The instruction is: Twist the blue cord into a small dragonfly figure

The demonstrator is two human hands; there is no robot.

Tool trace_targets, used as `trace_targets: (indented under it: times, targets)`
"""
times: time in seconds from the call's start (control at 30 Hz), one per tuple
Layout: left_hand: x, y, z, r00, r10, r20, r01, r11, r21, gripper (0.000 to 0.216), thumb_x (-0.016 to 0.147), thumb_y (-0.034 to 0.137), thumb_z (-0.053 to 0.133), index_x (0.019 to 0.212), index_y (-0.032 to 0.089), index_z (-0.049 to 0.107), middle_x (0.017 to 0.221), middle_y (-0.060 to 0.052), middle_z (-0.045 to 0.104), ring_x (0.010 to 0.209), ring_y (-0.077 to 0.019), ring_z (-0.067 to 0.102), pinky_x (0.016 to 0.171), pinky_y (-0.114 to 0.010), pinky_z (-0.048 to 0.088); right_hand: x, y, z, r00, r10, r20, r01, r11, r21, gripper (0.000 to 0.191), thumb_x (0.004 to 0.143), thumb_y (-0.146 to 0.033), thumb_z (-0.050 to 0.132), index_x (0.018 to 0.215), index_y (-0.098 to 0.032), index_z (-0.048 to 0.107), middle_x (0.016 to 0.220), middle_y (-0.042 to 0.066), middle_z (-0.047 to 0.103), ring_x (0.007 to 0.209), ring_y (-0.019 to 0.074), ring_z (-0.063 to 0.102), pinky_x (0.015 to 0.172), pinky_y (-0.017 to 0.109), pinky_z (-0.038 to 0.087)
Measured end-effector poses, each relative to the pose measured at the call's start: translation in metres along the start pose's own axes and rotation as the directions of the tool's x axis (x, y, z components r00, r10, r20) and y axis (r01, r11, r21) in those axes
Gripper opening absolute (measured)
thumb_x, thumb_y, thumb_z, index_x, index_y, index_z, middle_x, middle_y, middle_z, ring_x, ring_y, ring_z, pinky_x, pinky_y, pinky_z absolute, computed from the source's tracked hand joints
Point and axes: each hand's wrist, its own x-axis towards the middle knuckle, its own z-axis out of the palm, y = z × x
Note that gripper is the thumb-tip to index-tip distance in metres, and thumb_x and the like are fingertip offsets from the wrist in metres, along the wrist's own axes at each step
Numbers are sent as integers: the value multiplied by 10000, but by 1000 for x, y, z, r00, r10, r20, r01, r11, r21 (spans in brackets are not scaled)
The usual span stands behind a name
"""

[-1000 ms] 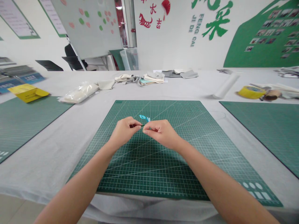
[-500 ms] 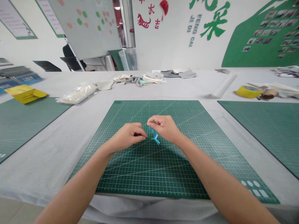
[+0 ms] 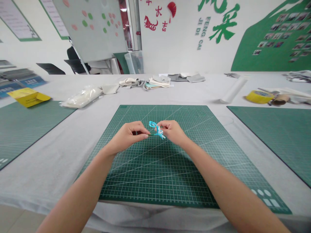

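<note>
A small blue ornament point(image 3: 159, 130) with white bead-like dots and a curled loop is held above the middle of the green cutting mat point(image 3: 184, 191). Its thin dark green stem point(image 3: 151, 134) points left, pinched between the thumb and fingers of my left hand point(image 3: 131, 133). From the other side, my right hand point(image 3: 173, 130) has thumb and fingers closed at the ornament's right edge, hiding part of it. The loop sticks up to the left, in the gap between both hands. Its exact material is too small to make out.
Two more cutting mats point(image 3: 274, 136) lie at the right and left sides. Behind are a yellow folded box point(image 3: 29, 97), a plastic-wrapped packet point(image 3: 82, 96), cloth pieces point(image 3: 159, 81), a white roll point(image 3: 233, 89) and yellow tape point(image 3: 259, 96). The table's front edge is close to me.
The blue ornament has turned so its curled loop and white dots now show. Both hands have risen slightly, with the left hand shifting a little leftward.
</note>
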Motion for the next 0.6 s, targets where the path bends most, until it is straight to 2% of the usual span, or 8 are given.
trace_targets:
  times: [0.13, 0.23, 0.33, 0.43, 0.6]
  targets:
    - [2, -6, -1, 984, -92, -150, 78, 992, -96, 125, 783, 287, 659, 810, 184, 724, 759, -20, 589, 712, -135, 517, 626, -268, 399, -2, -1, 5, 1000, -23, -1, 23, 996, -82, 185, 807, -257, 572, 661, -162, 631, 528, -54, 437, 517, 83, 377, 528, 218, 264]
    - [4, -11, -1, 957, -184, -226, 142, 972, -190, 132, 756, 294, 683, 809, 182, 725, 772, -15, 600, 657, -111, 493, 590, -258, 388, -6, -5, 8, 999, -50, 8, 50, 988, -148, 150, 825, -221, 566, 725, -173, 667, 577, -38, 539, 546, 90, 445, 561, 226, 298]
    - [5, -13, -1, 926, -274, -260, 207, 944, -256, 141, 728, 290, 700, 805, 174, 725, 745, -3, 607, 568, -80, 431, 530, -246, 348, -10, -12, 12, 993, -105, 57, 114, 973, -202, 156, 837, -173, 544, 759, -186, 678, 680, -22, 631, 601, 96, 504, 592, 229, 315]
    - [5, -13, 0, 906, -327, -270, 251, 926, -281, 158, 704, 294, 713, 797, 166, 721, 689, 4, 611, 538, -76, 413, 513, -243, 334, -15, -20, 15, 981, -156, 111, 181, 943, -277, 189, 852, -156, 519, 728, -189, 658, 666, -27, 624, 601, 95, 505, 587, 228, 301]
    - [6, -15, 2, 902, -318, -292, 269, 943, -198, 145, 717, 294, 690, 792, 173, 723, 688, -12, 647, 599, -119, 499, 570, -270, 384, -21, -30, 18, 955, -240, 175, 287, 893, -346, 212, 870, -168, 505, 693, -181, 621, 653, -24, 614, 610, 98, 515, 587, 229, 290]
